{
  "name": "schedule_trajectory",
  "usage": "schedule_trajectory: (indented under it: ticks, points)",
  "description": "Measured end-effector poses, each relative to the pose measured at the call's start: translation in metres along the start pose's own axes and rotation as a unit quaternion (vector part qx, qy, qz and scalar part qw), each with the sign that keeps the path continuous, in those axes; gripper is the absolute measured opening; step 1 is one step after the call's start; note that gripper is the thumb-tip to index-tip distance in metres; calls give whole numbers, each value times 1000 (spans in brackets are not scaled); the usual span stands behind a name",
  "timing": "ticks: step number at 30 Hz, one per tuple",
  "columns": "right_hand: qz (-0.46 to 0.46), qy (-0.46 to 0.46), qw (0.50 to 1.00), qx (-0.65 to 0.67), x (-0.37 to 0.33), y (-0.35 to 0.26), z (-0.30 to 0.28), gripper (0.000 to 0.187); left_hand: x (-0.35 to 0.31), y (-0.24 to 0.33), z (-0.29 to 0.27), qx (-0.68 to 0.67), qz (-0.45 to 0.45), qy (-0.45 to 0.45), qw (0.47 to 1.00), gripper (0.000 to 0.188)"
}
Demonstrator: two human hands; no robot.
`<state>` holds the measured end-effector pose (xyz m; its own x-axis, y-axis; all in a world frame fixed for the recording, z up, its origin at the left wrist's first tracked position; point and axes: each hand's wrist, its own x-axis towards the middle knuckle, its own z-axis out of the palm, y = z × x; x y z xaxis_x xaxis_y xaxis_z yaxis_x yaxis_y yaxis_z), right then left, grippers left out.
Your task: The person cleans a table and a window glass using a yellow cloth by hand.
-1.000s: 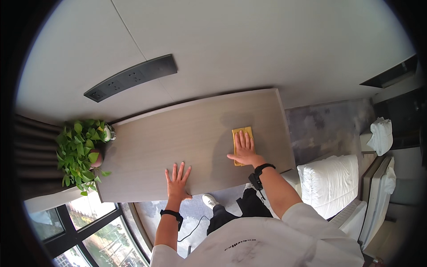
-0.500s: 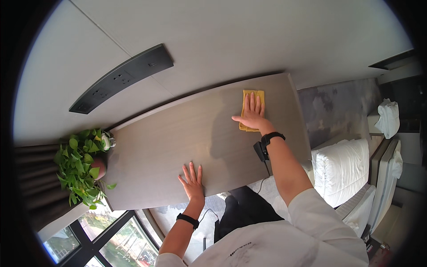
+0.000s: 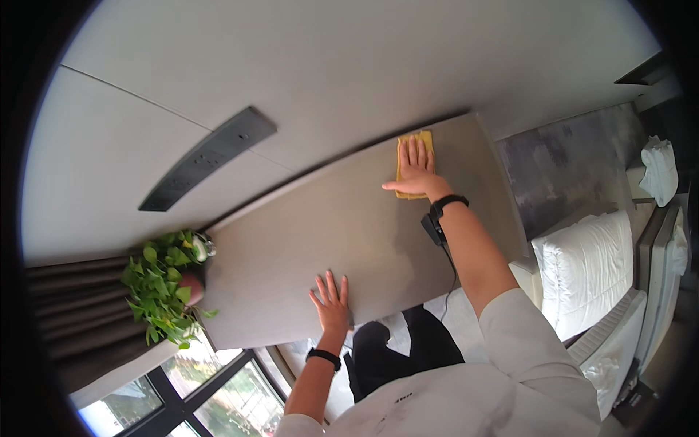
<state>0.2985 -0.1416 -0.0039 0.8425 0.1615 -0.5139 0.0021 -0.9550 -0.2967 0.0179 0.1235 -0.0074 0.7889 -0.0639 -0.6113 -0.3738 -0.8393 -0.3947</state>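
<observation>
My right hand (image 3: 417, 172) lies flat with outstretched fingers on a folded yellow cloth (image 3: 401, 191), pressing it against the desk top. The cloth is at the right part of the brown wood-look desk (image 3: 291, 255), up by its back edge. At the desk's near edge, my left hand (image 3: 333, 306) rests on the bare surface, fingers spread and nothing in it. Each wrist wears a black band; a small black box with a cable hangs by the right one (image 3: 432, 229).
A leafy potted plant (image 3: 162, 288) stands at the desk's left end, beside a small clear-and-white item (image 3: 204, 247). A dark socket panel (image 3: 207, 160) is on the wall behind. White bedding (image 3: 586, 269) lies at the right; windows (image 3: 218, 393) are lower left.
My right hand has slid the cloth a little farther away, up to the desk's back edge. My left hand stays at the near edge. The whole view has turned slightly.
</observation>
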Motion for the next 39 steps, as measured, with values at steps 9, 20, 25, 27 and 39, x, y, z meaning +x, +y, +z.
schedule_trajectory:
  ticks: [9, 20, 25, 27, 39]
  points:
    - [-10, 107, 994, -29, -59, -7, 63, 107, 2, -1, -15, -29, 6, -30, 999, 150]
    - [-19, 69, 997, -26, -236, -33, 212, 108, 3, -14, -27, -60, 48, -54, 996, 140]
    - [-13, 31, 999, -6, -235, -38, 212, 109, 5, -42, 30, 32, -9, 72, 997, 141]
    - [3, -14, 1000, 8, -235, -34, 206, 112, -7, -63, 1, -30, -27, -153, 987, 142]
    - [8, 12, 1000, -5, -163, -32, 157, 110, -4, -73, 19, -17, -7, -112, 994, 156]
